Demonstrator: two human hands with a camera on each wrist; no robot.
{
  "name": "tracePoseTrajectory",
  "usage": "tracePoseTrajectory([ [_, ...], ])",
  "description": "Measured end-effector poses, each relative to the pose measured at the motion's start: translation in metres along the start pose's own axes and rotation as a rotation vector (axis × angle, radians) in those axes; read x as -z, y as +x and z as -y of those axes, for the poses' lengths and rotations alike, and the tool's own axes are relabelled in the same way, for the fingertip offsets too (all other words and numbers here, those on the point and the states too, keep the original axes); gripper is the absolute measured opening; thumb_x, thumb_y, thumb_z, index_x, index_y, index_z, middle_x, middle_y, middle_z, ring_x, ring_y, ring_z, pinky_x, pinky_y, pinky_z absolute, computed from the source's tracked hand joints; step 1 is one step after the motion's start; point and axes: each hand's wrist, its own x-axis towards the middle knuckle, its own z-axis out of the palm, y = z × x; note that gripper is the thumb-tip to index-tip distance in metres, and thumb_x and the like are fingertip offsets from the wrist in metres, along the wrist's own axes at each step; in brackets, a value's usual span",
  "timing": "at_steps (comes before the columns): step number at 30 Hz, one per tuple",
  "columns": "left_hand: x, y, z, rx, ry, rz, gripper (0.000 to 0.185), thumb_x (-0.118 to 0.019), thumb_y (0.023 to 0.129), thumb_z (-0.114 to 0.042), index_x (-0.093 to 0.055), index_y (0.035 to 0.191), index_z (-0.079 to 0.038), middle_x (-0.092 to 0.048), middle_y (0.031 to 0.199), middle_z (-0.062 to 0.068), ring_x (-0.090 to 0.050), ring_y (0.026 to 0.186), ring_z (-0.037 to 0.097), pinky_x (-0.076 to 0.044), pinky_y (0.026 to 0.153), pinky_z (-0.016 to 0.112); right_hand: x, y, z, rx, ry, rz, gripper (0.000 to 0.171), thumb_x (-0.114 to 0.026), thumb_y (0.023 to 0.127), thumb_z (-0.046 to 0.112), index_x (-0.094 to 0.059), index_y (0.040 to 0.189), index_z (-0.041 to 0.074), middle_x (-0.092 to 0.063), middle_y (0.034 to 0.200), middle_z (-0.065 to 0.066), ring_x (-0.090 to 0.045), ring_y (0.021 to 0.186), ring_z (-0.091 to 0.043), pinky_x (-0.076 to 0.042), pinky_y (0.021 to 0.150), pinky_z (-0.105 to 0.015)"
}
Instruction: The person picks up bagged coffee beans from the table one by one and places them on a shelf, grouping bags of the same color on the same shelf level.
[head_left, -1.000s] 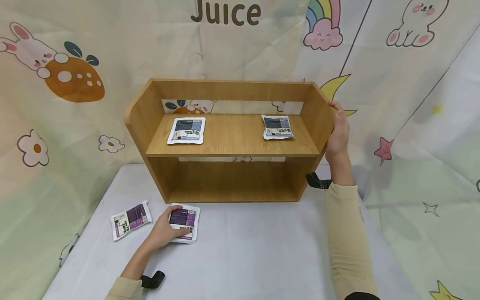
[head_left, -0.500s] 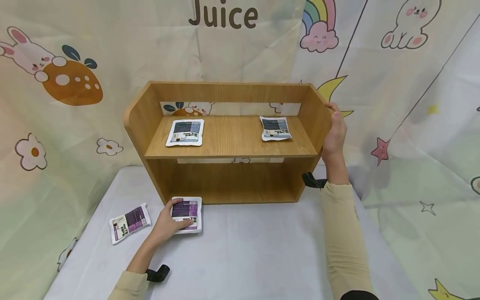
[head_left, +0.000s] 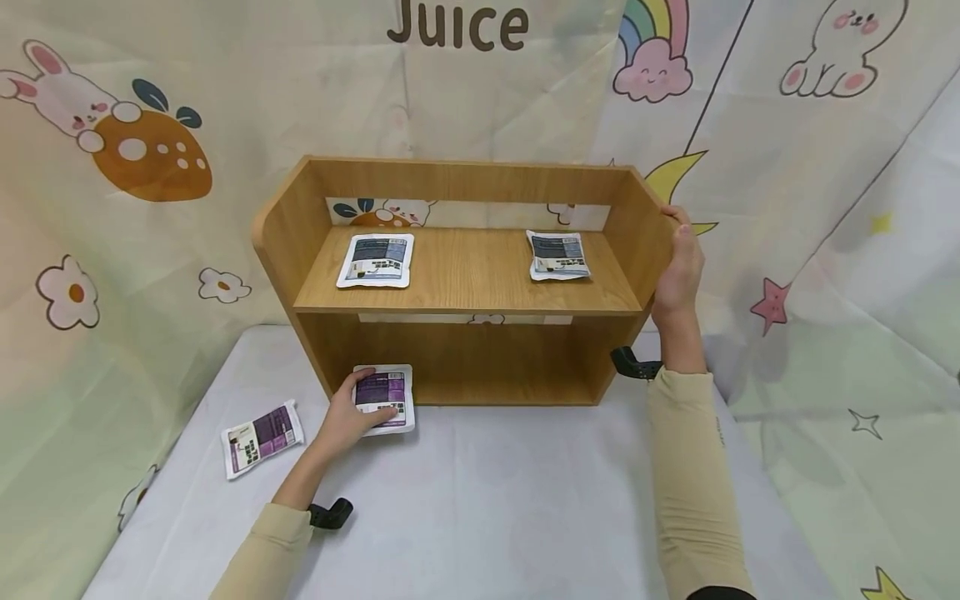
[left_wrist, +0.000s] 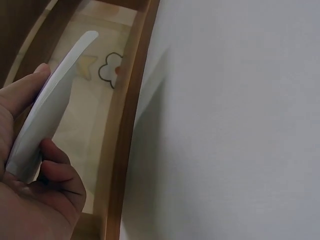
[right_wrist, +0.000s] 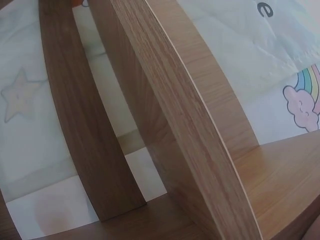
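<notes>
My left hand (head_left: 347,423) pinches a flat purple-and-white packet (head_left: 390,392) by its left side, thumb on one face and fingers on the other. In the left wrist view that packet (left_wrist: 52,100) is seen nearly edge-on, its pale back showing. It appears in front of the lower left opening of a two-tier wooden shelf (head_left: 465,292). At the shelf's right side panel, my right hand (head_left: 678,271) grips the edge, some fingers hidden behind the panel. The right wrist view shows mostly the wooden boards (right_wrist: 175,100), with a sliver of hand in the corner.
Another purple-and-white packet (head_left: 262,437) lies slanted on the white tabletop (head_left: 510,500) at left. On the upper tier are two blue-and-white packets, one at left (head_left: 377,260) and one at right (head_left: 558,257). A printed cloth backdrop (head_left: 480,100) hangs behind the shelf.
My left hand has carried the purple-and-white packet forward and slightly right, from the tabletop to the front of the lower tier. My right hand has kept its place on the side panel.
</notes>
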Motion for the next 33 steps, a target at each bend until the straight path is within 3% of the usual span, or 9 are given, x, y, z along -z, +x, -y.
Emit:
tracePoseTrajectory([
  [9,-0.001,0.020,-0.009,-0.005,-0.014,0.003,0.091,-0.086,0.073,-0.036,-0.037,0.145,-0.014,-0.034,0.147,0.019,-0.034,0.131,0.039,-0.026,0.107,0.056,0.001,-0.006,-0.001,-0.036,0.016,0.005,0.044,-0.026,0.104,0.042,-0.053,0.133,0.023,-0.048,0.130,-0.005,-0.043,0.113,-0.020,-0.031,0.092,-0.038],
  [17,-0.009,0.050,-0.015,-0.093,-0.071,0.006,0.084,-0.087,0.074,-0.028,-0.040,0.142,-0.011,-0.038,0.145,0.016,-0.032,0.134,0.034,-0.021,0.111,0.052,0.004,-0.007,0.000,-0.012,0.032,0.004,0.044,-0.027,0.104,0.042,-0.053,0.133,0.022,-0.048,0.130,-0.007,-0.043,0.113,-0.022,-0.031,0.091,-0.039],
  [33,-0.017,0.095,-0.015,-0.040,-0.100,0.042,0.089,-0.085,0.076,-0.026,-0.034,0.147,-0.010,-0.032,0.148,0.017,-0.030,0.134,0.036,-0.021,0.111,0.052,0.003,-0.001,0.000,-0.005,0.042,0.010,0.043,-0.028,0.104,0.042,-0.053,0.133,0.022,-0.047,0.131,-0.006,-0.043,0.115,-0.022,-0.031,0.093,-0.039],
])
